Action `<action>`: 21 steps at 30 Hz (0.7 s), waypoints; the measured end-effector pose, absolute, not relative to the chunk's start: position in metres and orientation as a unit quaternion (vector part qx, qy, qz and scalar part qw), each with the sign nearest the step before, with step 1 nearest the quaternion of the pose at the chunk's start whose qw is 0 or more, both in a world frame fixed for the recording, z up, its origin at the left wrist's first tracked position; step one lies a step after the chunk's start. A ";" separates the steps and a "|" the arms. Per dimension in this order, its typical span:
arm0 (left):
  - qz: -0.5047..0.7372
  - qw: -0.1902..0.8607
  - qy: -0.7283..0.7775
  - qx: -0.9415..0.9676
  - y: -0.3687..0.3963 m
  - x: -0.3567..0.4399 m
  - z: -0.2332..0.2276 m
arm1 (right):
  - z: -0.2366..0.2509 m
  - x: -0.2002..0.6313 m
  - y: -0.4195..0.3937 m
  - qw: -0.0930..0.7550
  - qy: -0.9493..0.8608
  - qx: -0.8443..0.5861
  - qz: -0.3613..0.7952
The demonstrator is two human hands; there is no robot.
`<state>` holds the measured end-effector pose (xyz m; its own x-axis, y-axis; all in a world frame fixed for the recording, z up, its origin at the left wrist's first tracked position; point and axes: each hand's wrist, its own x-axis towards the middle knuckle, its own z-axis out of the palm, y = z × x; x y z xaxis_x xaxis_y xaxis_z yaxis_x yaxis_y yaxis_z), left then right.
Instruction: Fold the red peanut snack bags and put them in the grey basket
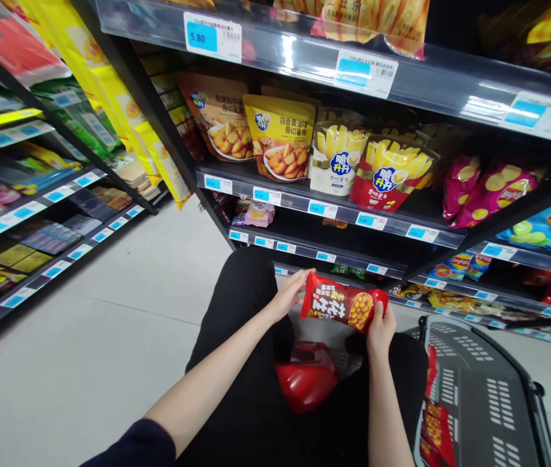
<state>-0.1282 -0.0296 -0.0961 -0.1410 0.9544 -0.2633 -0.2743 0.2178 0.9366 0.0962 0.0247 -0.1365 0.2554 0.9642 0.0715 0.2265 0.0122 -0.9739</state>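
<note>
Between my two hands is a red snack packet (331, 303) with a picture of round golden peanuts, its printing upside down to me. My left hand (291, 296) grips its left end, and my right hand (382, 326) has the thumb and fingers closed on its right end. The packet hangs above my knees, in front of the low shelves. Below it, between my legs, lies a shiny red object (308, 383) whose kind I cannot make out. A grey shopping basket (474, 389) stands to my right, with red packets (437, 428) along its left side.
Ahead, a shelf rack (333, 202) with price tags carries yellow pouches (282, 139), fries packs (394, 172) and pink chip bags (494, 188). Another shelf unit (32, 207) runs along the left. A yellow strip of hanging packets (132, 117) edges the rack. Pale floor (148, 305) lies between.
</note>
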 end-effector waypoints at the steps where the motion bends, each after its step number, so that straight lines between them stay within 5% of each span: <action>1: 0.518 0.641 0.482 0.298 -0.031 -0.129 -0.093 | -0.132 0.101 0.027 0.498 -0.515 -0.597 0.361; 5: 0.363 0.813 0.349 0.294 -0.041 -0.127 -0.088 | -0.104 0.107 0.033 0.361 -0.658 -0.543 0.376; 10: 0.286 0.828 0.325 0.356 -0.047 -0.109 -0.092 | -0.058 0.077 0.040 0.240 -0.771 -0.483 0.338; 12: 0.322 0.805 0.344 0.360 -0.046 -0.104 -0.093 | -0.050 0.065 0.045 0.278 -0.753 -0.501 0.322; 17: 0.454 0.732 0.393 0.321 -0.041 -0.108 -0.097 | -0.078 0.056 0.039 0.552 -0.528 -0.503 0.404; 21: 0.521 0.676 0.433 0.291 -0.038 -0.113 -0.099 | -0.126 0.045 0.003 0.474 -0.446 -0.417 0.634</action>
